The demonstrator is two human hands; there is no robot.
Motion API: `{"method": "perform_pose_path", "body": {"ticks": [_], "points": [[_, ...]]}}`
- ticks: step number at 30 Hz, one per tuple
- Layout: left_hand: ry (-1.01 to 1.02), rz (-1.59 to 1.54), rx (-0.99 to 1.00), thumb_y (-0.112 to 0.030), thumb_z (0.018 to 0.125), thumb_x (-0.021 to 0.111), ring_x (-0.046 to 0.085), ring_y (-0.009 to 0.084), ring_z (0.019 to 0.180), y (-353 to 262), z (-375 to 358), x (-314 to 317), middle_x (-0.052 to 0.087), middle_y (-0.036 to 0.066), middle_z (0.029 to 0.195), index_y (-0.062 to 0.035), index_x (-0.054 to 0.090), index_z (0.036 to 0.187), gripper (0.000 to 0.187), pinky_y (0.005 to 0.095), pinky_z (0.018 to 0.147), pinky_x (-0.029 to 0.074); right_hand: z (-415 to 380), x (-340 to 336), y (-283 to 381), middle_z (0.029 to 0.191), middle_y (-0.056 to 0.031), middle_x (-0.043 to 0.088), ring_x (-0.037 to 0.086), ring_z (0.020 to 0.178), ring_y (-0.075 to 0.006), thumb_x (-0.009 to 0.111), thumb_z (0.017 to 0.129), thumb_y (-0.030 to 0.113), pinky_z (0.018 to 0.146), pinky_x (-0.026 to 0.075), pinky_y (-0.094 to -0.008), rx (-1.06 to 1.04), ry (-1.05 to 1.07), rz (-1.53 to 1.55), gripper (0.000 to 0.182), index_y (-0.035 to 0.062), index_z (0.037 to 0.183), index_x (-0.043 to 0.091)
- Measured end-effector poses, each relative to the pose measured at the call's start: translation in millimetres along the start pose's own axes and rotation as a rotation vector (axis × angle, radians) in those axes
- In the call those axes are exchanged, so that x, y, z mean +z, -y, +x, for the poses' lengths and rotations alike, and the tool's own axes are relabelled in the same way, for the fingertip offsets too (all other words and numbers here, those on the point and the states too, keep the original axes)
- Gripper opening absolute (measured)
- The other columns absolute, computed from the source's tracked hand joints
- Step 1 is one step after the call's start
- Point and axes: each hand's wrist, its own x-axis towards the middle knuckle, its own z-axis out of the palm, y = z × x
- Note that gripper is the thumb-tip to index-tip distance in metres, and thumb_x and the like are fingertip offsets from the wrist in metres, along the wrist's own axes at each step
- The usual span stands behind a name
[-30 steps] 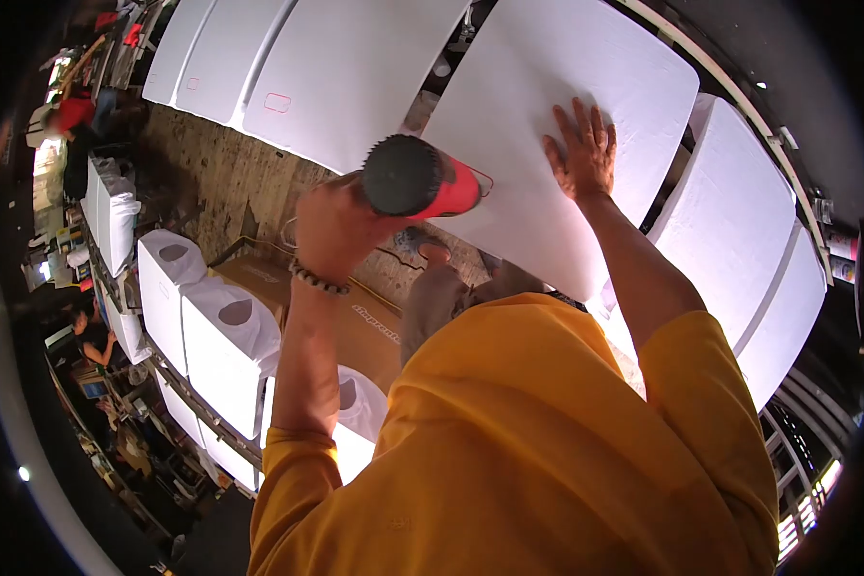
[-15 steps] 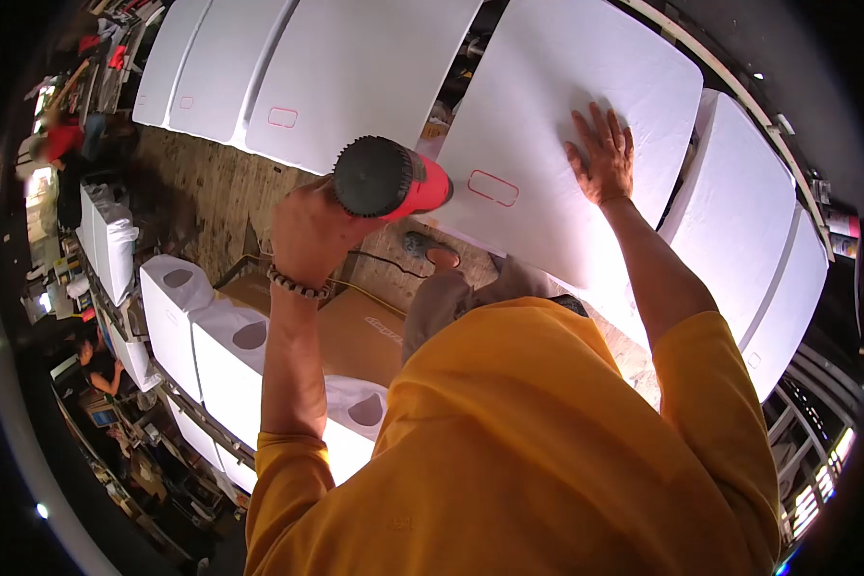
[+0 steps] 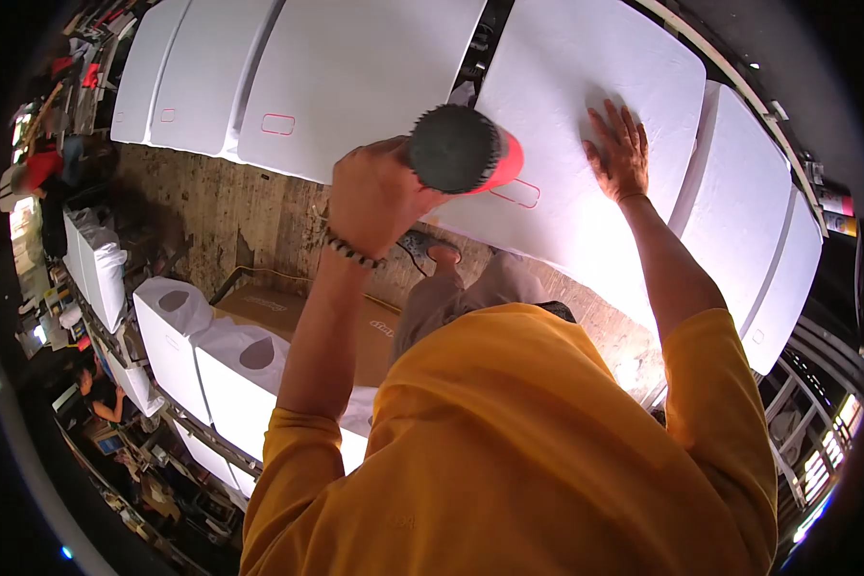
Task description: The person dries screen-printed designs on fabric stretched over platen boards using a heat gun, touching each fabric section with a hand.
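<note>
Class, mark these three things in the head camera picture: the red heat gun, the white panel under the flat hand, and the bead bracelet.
red heat gun (image 3: 463, 149), head view, on its dark round rear end.
white panel (image 3: 586, 58), head view, on its bare upper surface.
bead bracelet (image 3: 350, 252), head view, on the beads at the left wrist.

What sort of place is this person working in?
Probably a factory or workshop floor. Rows of identical white panels stand side by side, more white units line a rack, and the left hand holds a red power tool while the right hand presses a panel.
</note>
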Motion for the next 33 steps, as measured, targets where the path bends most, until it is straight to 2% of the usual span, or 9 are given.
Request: {"method": "perform_pose_path", "body": {"ticks": [9,15,20,21,23,24,26,27,33], "points": [[0.135,-0.112,0.179,-0.057,0.075,0.085,0.074,0.0245,0.077,-33,8,30,0.073,0.005,0.08,-0.0123,0.075,0.089,0.048,0.0423,0.07,0.057,1,-1,-5,0.174,-0.0047,0.032,0.026,0.161,-0.0329,0.047,0.109,0.054,0.132,0.018,-0.0532,-0.037,0.015,0.02,0.059,0.0289,0.162,0.046],[-0.034,-0.188,0.117,-0.038,0.076,0.088,0.073,0.033,0.076,4,-31,-19,0.073,0.012,0.081,-0.0084,0.073,0.093,0.037,0.0425,0.064,0.057,2,4,-12,0.175,-0.0064,0.03,0.025,0.161,-0.035,0.038,0.111,0.053,0.131,0.018,-0.0538,-0.084,0.018,-0.013,0.059,0.0257,0.164,0.043],[-0.081,-0.043,-0.189,-0.023,0.072,0.09,0.072,0.0409,0.075,120,-98,-133,0.076,0.017,0.092,-0.0034,0.073,0.104,0.041,0.0443,0.063,0.058,6,0,-11,0.174,-0.0092,0.031,0.027,0.16,-0.0374,0.034,0.113,0.052,0.131,0.019,-0.0539,-0.118,0.03,-0.034,0.06,0.0212,0.164,0.042],[-0.23,0.178,0.04,-0.025,0.075,0.09,0.073,0.0403,0.073,138,-104,-162,0.075,0.017,0.087,-0.002,0.072,0.113,0.048,0.0435,0.065,0.059,7,-2,-11,0.174,-0.0097,0.031,0.027,0.16,-0.0379,0.032,0.113,0.051,0.131,0.019,-0.054,-0.125,0.033,-0.029,0.061,0.0205,0.165,0.042],[-0.183,0.287,-0.334,-0.03,0.081,0.091,0.075,0.0343,0.096,182,-136,-225,0.077,0.017,0.109,-0.0021,0.071,0.124,0.055,0.0414,0.086,0.059,6,-3,-10,0.174,-0.0107,0.031,0.027,0.16,-0.0385,0.03,0.114,0.051,0.13,0.02,-0.0544,-0.139,0.043,-0.043,0.061,0.0187,0.165,0.041],[-0.445,0.173,-0.199,-0.037,0.079,0.095,0.075,0.0304,0.095,201,-138,-249,0.077,0.014,0.113,-0.0003,0.07,0.123,0.062,0.0412,0.084,0.059,4,-3,-11,0.174,-0.0113,0.031,0.027,0.16,-0.0388,0.029,0.114,0.051,0.13,0.02,-0.0547,-0.147,0.047,-0.062,0.062,0.0178,0.165,0.04],[-0.498,0.497,0.066,-0.052,0.079,0.092,0.076,0.0308,0.07,220,-136,-316,0.079,0.01,0.088,-0.0071,0.076,0.109,0.056,0.0388,0.061,0.06,7,-2,-12,0.174,-0.012,0.03,0.027,0.16,-0.0392,0.028,0.114,0.05,0.13,0.021,-0.0551,-0.157,0.057,-0.087,0.062,0.0165,0.166,0.039],[-0.466,0.655,-0.125,-0.047,0.082,0.091,0.073,0.0291,0.067,237,-148,-343,0.076,0.007,0.083,-0.0125,0.078,0.111,0.047,0.038,0.058,0.056,6,-3,-11,0.174,-0.0121,0.03,0.027,0.16,-0.0393,0.028,0.114,0.05,0.13,0.021,-0.0553,-0.155,0.065,-0.094,0.063,0.0163,0.166,0.038],[-0.302,0.81,-0.369,-0.033,0.083,0.091,0.074,0.0246,0.081,278,-167,-448,0.078,0.008,0.093,-0.0072,0.077,0.112,0.042,0.0368,0.071,0.058,8,-3,-13,0.176,-0.0121,0.026,0.024,0.161,-0.0395,0.026,0.114,0.052,0.129,0.024,-0.0559,-0.109,0.162,-0.178,0.065,0.0174,0.168,0.033]]}}
